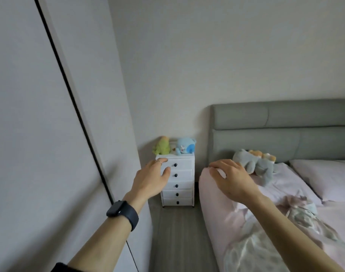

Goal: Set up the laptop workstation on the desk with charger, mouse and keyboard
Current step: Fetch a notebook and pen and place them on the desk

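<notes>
None of the workstation items shows in this view. The left hand (151,176) stretches forward at 9 o'clock of the right hand (231,178); both have relaxed, spread fingers and grip nothing.

One head-worn wide-angle view, set above bed level, faces forward and slightly down along the floor (177,232) between wall (40,134) and bed (212,203). Left hand (150,177) and right hand (232,179) sit close to the lens — the drawer unit (184,173) stands farther off.
</notes>
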